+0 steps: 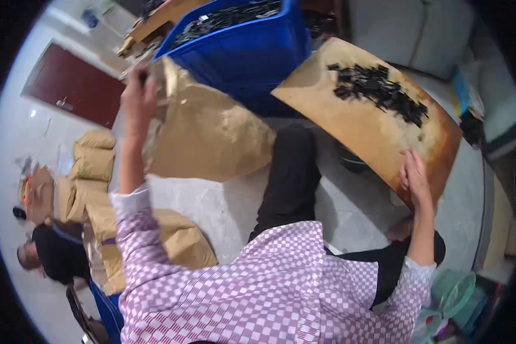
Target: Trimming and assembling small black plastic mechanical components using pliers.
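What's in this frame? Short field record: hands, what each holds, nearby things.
left hand: raised, grip closed on the top edge of the brown paper sack
right hand: fingers spread on the near edge of the brown board, which is tilted
on board: heap of small black pieces at its far end
behind sack: blue crate filled with dark parts
left side: stacked filled sacks; another person low at left
floor: pale, bare concrete
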A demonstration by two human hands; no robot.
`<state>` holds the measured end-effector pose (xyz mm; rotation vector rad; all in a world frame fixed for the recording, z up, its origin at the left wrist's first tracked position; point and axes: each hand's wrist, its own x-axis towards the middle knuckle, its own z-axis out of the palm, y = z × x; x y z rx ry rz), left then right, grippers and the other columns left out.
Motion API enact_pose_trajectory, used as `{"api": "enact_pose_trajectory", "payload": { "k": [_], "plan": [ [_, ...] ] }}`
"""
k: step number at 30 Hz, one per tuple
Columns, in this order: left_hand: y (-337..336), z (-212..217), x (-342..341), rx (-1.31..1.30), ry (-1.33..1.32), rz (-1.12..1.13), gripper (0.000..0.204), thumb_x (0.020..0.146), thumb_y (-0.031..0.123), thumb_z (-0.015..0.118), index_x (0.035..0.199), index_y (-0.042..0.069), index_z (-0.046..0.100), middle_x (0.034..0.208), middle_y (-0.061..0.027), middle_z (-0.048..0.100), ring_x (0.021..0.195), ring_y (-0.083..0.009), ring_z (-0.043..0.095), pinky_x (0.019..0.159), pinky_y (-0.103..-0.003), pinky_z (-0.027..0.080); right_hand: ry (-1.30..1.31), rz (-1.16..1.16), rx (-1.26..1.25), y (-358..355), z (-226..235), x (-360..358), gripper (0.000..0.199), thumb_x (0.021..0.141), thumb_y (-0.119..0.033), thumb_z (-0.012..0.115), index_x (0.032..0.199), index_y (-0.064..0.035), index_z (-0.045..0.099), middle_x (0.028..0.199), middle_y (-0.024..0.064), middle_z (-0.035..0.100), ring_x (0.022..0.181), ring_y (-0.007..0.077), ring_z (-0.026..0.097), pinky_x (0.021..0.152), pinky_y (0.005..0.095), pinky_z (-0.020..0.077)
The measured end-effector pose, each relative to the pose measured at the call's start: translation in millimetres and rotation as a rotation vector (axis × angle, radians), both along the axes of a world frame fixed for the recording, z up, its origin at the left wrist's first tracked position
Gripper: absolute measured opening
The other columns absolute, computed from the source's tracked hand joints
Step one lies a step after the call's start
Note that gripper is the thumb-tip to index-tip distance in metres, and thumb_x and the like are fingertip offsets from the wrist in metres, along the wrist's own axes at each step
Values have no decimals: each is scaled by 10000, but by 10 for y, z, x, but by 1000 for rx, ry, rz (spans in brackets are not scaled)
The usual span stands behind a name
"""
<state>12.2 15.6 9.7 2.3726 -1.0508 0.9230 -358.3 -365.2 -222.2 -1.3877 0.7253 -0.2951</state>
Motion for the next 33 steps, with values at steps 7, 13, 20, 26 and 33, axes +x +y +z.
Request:
{"api": "enact_pose_trajectory", "payload": {
  "k": [7, 13, 20, 26, 33],
  "plan": [
    [75, -94, 1, 492, -228, 190, 307, 839, 143, 557, 1134, 91, 490, 1055, -176, 575, 983, -363, 549, 772, -418, 456, -9, -53, 18, -8, 126, 93, 253, 953, -310, 426, 1033, -78, 487, 556, -47, 374, 397, 28, 301, 346, 182, 251],
    [-1913, -887, -395, 302, 209, -610, 337, 806, 147, 616, 1123, 67, 533, 1049, -142, 563, 957, -288, 546, 797, -348, 446, -19, -20, -189, -186, 14, 64, 232, 950, -288, 436, 1003, -71, 498, 572, -47, 393, 405, 24, 306, 357, 181, 257],
    [-4033, -2140, -336, 332, 593, -836, 401, 872, 296, 556, 1146, 8, 502, 1090, -190, 526, 1036, -308, 512, 891, -366, 411, -16, -99, -189, -299, 91, 55, 203, 945, -243, 452, 993, -53, 506, 599, -46, 407, 448, 25, 338, 395, 183, 277],
    [-5248, -2521, -171, 403, 547, -747, 413, 836, 400, 556, 1089, 76, 596, 1060, -201, 584, 1070, -340, 505, 917, -393, 408, -26, -171, -206, -333, 20, 19, 176, 942, -204, 461, 975, -40, 518, 636, -46, 413, 530, 34, 378, 466, 188, 314],
    [-5379, -2861, -57, 628, 528, -1001, 420, 834, 457, 541, 1103, 142, 607, 1070, -169, 602, 1053, -331, 527, 902, -390, 422, -32, -164, -192, -394, 59, 19, 171, 938, -183, 467, 952, -21, 523, 658, -44, 423, 570, 44, 398, 527, 197, 353]
  ]
}}
